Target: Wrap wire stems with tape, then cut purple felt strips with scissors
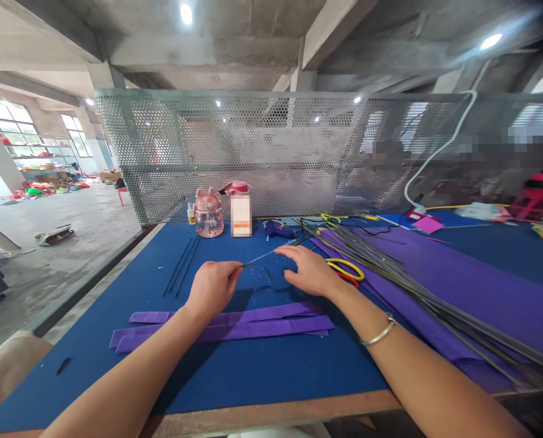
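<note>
the left hand (212,286) is curled shut, its fingers pinched on the near end of a thin grey wire (265,255) that slants up and away over the blue table (253,371); the right hand (310,271) lies palm down just right of it, fingers spread loosely and flat, near the far end of the wire, though whether they press on it i cannot tell; a bracelet (378,333) sits on the right wrist; just nearer than both hands lie long purple paper strips (235,325), flat on the table; beside the right hand are yellow-handled scissors (344,269); farther right a bundle of grey wires (417,286) runs across a wide purple sheet (481,286); three dark thin rods (180,266) lie left of the hands; at the back stand a pink water bottle (208,213) and a blue glue gun (278,230), before a perforated metal screen (276,152).
</note>
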Motion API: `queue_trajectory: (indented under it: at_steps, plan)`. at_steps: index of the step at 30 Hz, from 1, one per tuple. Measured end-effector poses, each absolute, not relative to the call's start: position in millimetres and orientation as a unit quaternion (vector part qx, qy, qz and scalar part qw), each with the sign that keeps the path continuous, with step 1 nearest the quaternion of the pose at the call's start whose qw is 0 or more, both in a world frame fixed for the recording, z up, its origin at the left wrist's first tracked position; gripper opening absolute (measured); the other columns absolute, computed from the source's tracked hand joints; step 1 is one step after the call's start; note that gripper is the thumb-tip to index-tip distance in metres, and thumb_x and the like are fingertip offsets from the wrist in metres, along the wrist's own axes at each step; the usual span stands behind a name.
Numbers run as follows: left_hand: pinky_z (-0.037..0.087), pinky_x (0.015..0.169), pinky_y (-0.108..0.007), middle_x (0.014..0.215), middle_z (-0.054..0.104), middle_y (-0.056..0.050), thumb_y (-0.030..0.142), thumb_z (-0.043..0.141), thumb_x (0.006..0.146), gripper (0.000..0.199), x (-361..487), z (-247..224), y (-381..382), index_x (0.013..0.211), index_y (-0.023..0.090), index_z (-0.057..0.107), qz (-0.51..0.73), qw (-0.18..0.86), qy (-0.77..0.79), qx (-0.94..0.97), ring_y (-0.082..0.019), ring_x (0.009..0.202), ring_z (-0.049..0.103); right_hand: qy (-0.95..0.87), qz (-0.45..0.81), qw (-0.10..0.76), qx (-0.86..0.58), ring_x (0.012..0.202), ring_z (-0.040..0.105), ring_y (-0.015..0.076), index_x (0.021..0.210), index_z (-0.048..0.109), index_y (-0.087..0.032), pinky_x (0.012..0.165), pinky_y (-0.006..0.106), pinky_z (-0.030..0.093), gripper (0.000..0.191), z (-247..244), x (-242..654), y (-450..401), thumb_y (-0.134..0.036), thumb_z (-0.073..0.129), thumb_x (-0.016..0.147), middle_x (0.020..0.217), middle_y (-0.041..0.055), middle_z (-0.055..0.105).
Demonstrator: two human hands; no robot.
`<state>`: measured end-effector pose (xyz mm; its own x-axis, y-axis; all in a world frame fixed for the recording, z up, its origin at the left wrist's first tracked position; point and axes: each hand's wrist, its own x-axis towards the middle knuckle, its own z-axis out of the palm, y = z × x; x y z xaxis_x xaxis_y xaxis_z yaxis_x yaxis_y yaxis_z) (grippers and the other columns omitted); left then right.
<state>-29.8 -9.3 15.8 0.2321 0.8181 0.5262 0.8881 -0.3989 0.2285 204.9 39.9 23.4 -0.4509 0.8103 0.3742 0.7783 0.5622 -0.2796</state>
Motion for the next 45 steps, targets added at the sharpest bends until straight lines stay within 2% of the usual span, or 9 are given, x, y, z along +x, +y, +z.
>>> queue_trajectory:
  at_steps: [2, 4, 7, 11, 21, 28, 35, 41, 45]
  plan:
    - [0.045, 0.080, -0.029, 0.087, 0.074, -0.004, 0.027, 0.045, 0.089, 0.027, -21, 15, -17, 0.098, 0.021, 0.070, -0.309, 0.067, -0.505, -0.803, -0.018, 0.079, 0.067, -0.856, 0.136, 0.287, -0.408, 0.125, 0.043, 0.0262, 0.133, 0.046, -0.018, 0.104, 0.042, 0.034, 0.065, 17, 193, 34, -0.028, 0.065, 0.072, 0.137, 0.0119, 0.047]
    - [0.045, 0.082, -0.030, 0.085, 0.074, -0.003, 0.024, 0.044, 0.089, 0.026, -14, 14, -22, 0.096, 0.023, 0.070, -0.306, 0.069, -0.477, -0.821, -0.017, 0.075, 0.066, -0.835, 0.254, 0.331, -0.357, 0.118, 0.051, 0.0233, 0.135, 0.042, -0.018, 0.100, 0.040, 0.039, 0.069, 13, 180, 28, -0.035, 0.067, 0.072, 0.131, 0.0124, 0.053]
    - [0.044, 0.085, -0.032, 0.078, 0.073, -0.002, 0.022, 0.043, 0.089, 0.028, -10, 14, -26, 0.092, 0.023, 0.070, -0.288, 0.061, -0.473, -0.831, -0.015, 0.069, 0.065, -0.783, 0.378, 0.357, -0.342, 0.080, 0.065, 0.0176, 0.111, 0.062, -0.017, 0.074, 0.030, 0.052, 0.040, 10, 166, 22, -0.034, 0.064, 0.075, 0.091, 0.0071, 0.070]
    - [0.041, 0.095, -0.038, 0.081, 0.074, -0.002, 0.024, 0.042, 0.090, 0.028, -12, 14, -24, 0.093, 0.024, 0.070, -0.276, 0.052, -0.505, -0.816, -0.015, 0.071, 0.066, -0.744, 0.413, 0.365, -0.377, 0.052, 0.057, 0.0128, 0.084, 0.071, -0.016, 0.051, 0.023, 0.045, 0.020, 8, 160, 19, -0.032, 0.062, 0.076, 0.056, 0.0003, 0.063]
    - [0.041, 0.098, -0.038, 0.089, 0.074, 0.000, 0.029, 0.047, 0.089, 0.025, -12, 14, -22, 0.096, 0.027, 0.071, -0.258, 0.044, -0.555, -0.789, -0.018, 0.080, 0.068, -0.754, 0.356, 0.384, -0.397, 0.053, 0.058, 0.0139, 0.071, 0.071, -0.017, 0.050, 0.023, 0.043, 0.021, 12, 158, 14, -0.033, 0.060, 0.077, 0.056, 0.0016, 0.064]
    - [0.046, 0.065, -0.028, 0.085, 0.074, 0.000, 0.034, 0.055, 0.084, 0.018, -15, 17, -20, 0.085, 0.026, 0.072, -0.258, 0.028, -0.593, -0.762, -0.021, 0.079, 0.067, -0.735, 0.394, 0.382, -0.398, 0.055, 0.060, 0.0153, 0.076, 0.070, -0.016, 0.053, 0.024, 0.046, 0.018, 8, 155, 13, -0.032, 0.062, 0.074, 0.057, 0.0019, 0.064]
    - [0.041, 0.074, -0.032, 0.077, 0.072, -0.001, 0.028, 0.059, 0.081, 0.013, -17, 18, -18, 0.076, 0.020, 0.068, -0.262, 0.046, -0.576, -0.773, -0.020, 0.075, 0.065, -0.742, 0.380, 0.386, -0.395, 0.056, 0.061, 0.0152, 0.079, 0.073, -0.016, 0.053, 0.024, 0.046, 0.019, 6, 153, 12, -0.031, 0.062, 0.075, 0.058, 0.0022, 0.066]
    - [0.042, 0.083, -0.031, 0.102, 0.071, -0.005, 0.034, 0.053, 0.085, 0.025, -16, 20, -20, 0.104, 0.021, 0.064, -0.253, 0.020, -0.536, -0.805, -0.021, 0.094, 0.064, -0.762, 0.332, 0.408, -0.378, 0.057, 0.061, 0.0157, 0.076, 0.073, -0.017, 0.054, 0.025, 0.046, 0.018, 6, 156, 12, -0.027, 0.059, 0.077, 0.061, 0.0031, 0.068]
    - [0.043, 0.065, -0.025, 0.093, 0.073, -0.004, 0.030, 0.037, 0.092, 0.031, -15, 23, -23, 0.102, 0.024, 0.066, -0.190, 0.008, -0.541, -0.819, -0.019, 0.084, 0.067, -0.755, 0.335, 0.416, -0.379, 0.057, 0.060, 0.0156, 0.074, 0.072, -0.016, 0.054, 0.025, 0.045, 0.018, 4, 157, 15, -0.029, 0.059, 0.077, 0.061, 0.0030, 0.067]
